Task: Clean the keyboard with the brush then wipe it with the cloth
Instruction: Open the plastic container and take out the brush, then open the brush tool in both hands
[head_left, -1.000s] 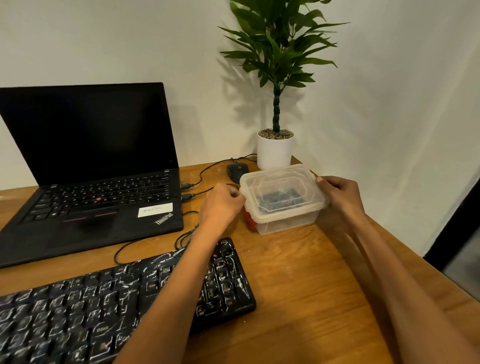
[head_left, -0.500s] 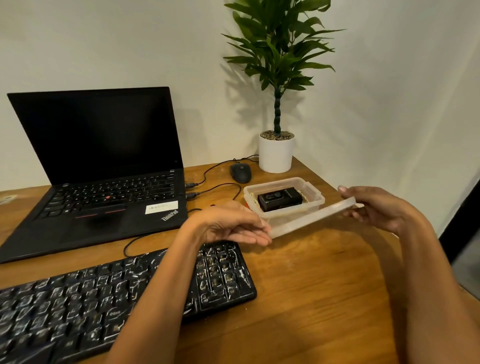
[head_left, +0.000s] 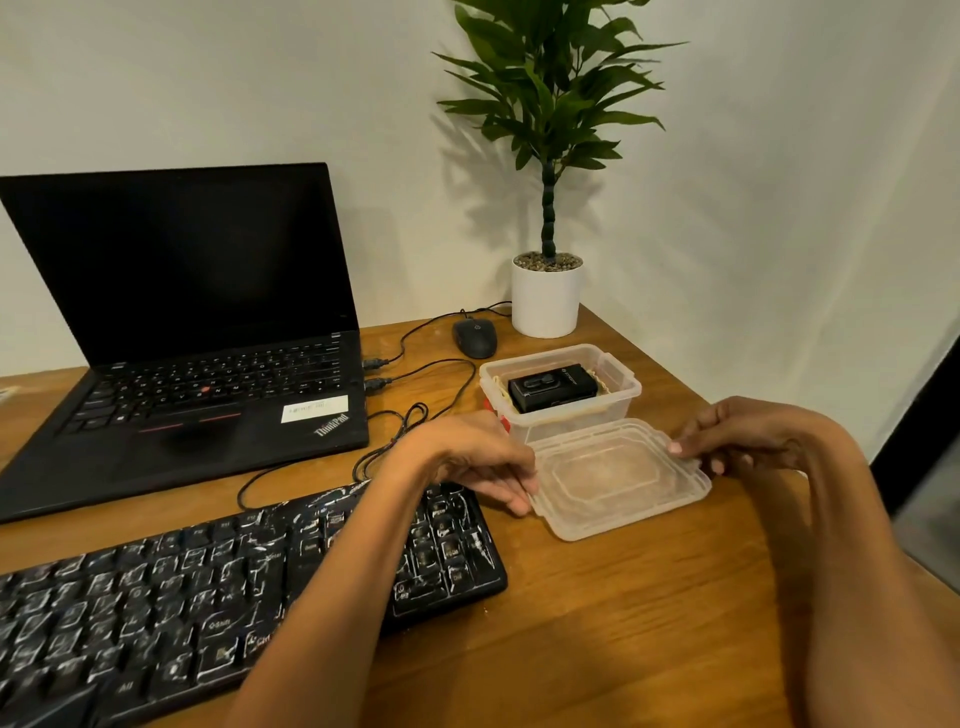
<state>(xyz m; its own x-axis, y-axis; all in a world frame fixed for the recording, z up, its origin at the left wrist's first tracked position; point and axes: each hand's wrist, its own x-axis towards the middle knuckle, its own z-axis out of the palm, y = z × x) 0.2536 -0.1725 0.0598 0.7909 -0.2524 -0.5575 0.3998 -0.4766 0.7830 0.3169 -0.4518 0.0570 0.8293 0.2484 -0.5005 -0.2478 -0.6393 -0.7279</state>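
Observation:
A black keyboard (head_left: 156, 597) smeared with white marks lies at the front left of the wooden desk. Behind its right end stands an open clear plastic box (head_left: 621, 402) with a black case (head_left: 553, 392) inside. The box's clear lid (head_left: 613, 478) lies upside down on the desk in front of the box. My left hand (head_left: 478, 457) holds the lid's left edge with its fingers curled under it. At the lid's right edge my right hand (head_left: 737, 436) pinches the rim. No brush or cloth shows plainly.
An open black laptop (head_left: 197, 332) stands at the back left, with cables (head_left: 415, 410) running from it. A black mouse (head_left: 475, 338) and a potted plant (head_left: 545, 296) sit at the back by the wall. The desk's right edge (head_left: 852, 519) lies close to my right arm.
Both hands lifted the lid off the plastic box, brought it toward me and lowered it onto the desk in front of the box. The black case inside is now uncovered.

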